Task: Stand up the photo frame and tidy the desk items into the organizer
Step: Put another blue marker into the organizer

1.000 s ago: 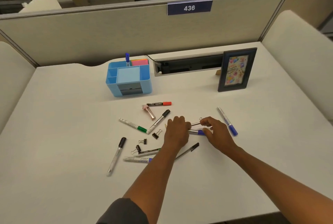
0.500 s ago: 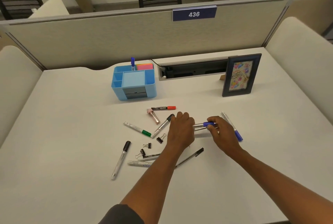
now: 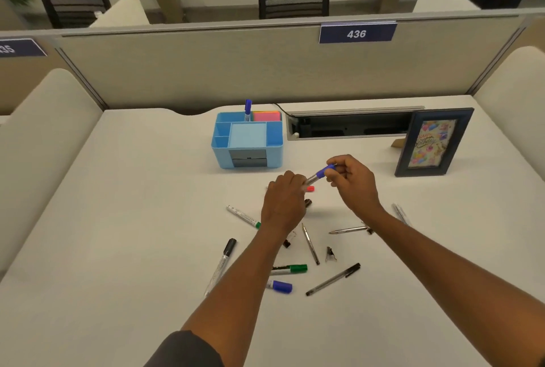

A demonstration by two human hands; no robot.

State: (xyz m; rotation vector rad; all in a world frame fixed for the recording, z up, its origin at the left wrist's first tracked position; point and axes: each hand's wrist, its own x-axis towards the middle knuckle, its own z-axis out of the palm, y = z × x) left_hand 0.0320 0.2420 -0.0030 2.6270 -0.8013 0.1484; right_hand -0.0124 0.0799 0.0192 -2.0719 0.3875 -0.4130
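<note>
Right now both of my hands are lifted off the desk [image 3: 118, 248] and meet over one blue-capped marker [image 3: 320, 174], which slants up from lower left to upper right. My left hand [image 3: 284, 204] is curled, back of the hand up, with the fingers closed around the marker's silver barrel end. My right hand [image 3: 355, 182] comes in from the right with the wrist bent, thumb and fingertips pinching the blue cap end. Both forearms stretch forward from the bottom of the view, the left one showing a dark sleeve [image 3: 188, 349] near the elbow.

Just beyond my left hand sits the blue organizer [image 3: 247, 142], with a blue marker standing in a rear compartment and pink notes beside it. Beyond and to the right of my right hand the photo frame [image 3: 433, 142] stands upright.

A red cap [image 3: 310, 188] peeks out just under my left fingers. To the left of my left wrist lies a green-tipped marker [image 3: 243, 216], and nearer me a black-capped marker [image 3: 222, 263]. Between my forearms lie a thin silver pen [image 3: 310, 244], a binder clip [image 3: 330, 254], a green-capped marker [image 3: 290, 268], a blue-capped one [image 3: 280, 286] and a black pen [image 3: 333, 279]. Under my right wrist lies another silver pen [image 3: 349, 230].
</note>
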